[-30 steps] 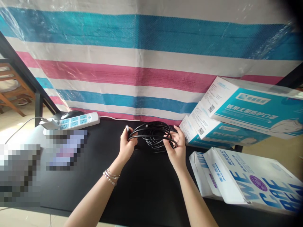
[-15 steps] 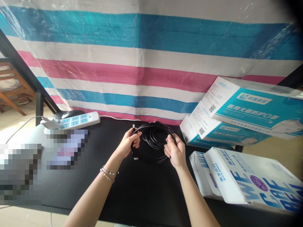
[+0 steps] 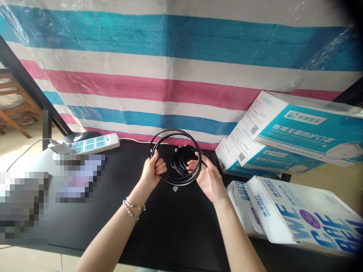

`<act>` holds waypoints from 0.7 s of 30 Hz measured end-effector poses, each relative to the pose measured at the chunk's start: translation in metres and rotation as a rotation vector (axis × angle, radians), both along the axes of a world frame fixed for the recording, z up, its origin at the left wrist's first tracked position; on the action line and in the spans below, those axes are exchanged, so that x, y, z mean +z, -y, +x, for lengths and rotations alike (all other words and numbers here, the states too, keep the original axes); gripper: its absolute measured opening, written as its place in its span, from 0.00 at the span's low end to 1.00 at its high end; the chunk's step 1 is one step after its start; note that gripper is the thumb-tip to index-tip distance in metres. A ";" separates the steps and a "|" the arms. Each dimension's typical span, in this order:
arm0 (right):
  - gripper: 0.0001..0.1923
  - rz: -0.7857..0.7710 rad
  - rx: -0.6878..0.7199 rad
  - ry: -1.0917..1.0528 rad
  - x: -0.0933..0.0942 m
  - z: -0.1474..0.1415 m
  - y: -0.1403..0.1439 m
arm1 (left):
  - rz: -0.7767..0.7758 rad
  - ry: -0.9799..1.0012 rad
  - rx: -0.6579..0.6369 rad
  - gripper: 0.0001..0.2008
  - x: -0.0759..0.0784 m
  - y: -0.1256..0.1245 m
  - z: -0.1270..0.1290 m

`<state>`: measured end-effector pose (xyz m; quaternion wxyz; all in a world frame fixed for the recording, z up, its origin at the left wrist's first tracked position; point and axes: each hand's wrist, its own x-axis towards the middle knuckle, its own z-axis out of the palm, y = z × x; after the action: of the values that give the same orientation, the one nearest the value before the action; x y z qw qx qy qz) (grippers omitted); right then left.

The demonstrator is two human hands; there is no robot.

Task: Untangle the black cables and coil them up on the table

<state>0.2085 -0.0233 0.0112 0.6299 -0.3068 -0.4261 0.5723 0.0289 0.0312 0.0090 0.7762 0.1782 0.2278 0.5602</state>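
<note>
pixelated items (image 3: 78,177) on table, boxes (image 3: 306,219) cut off

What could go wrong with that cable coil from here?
The black cable is pinched only at one side by the left hand; the right hand looks open, so loops may spring apart and tangle. A loose connector end dangles and could snag. The coil could also brush the stacked boxes.

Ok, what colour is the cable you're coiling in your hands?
Black. The cable is plain black throughout, with a small white piece hanging at the bottom of the coil; the head view shows it.
</note>
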 end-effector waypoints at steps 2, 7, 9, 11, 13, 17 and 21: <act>0.32 0.037 0.078 0.052 -0.002 0.002 -0.001 | -0.072 0.118 0.009 0.17 0.000 -0.001 -0.001; 0.48 0.177 0.202 0.587 -0.011 -0.007 0.001 | -0.207 0.350 -0.019 0.18 -0.005 -0.002 0.001; 0.49 0.235 0.093 0.840 -0.017 -0.018 0.003 | -0.250 0.408 -0.025 0.18 -0.007 -0.001 0.004; 0.43 0.326 -0.048 0.979 -0.020 -0.029 0.004 | -0.278 0.446 -0.026 0.19 -0.010 0.002 0.010; 0.35 0.403 -0.127 0.972 -0.021 -0.038 0.006 | -0.288 0.460 -0.035 0.19 -0.012 0.005 0.015; 0.09 0.433 -0.216 0.809 -0.014 -0.045 0.010 | -0.260 0.385 -0.064 0.20 -0.014 0.013 0.025; 0.08 0.332 -0.278 0.472 -0.010 -0.049 0.012 | -0.196 0.255 -0.092 0.16 -0.014 0.018 0.030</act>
<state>0.1593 -0.0355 0.0010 0.6274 -0.3795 -0.6019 0.3163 0.0593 0.0134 -0.0053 0.8375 0.0392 0.1726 0.5170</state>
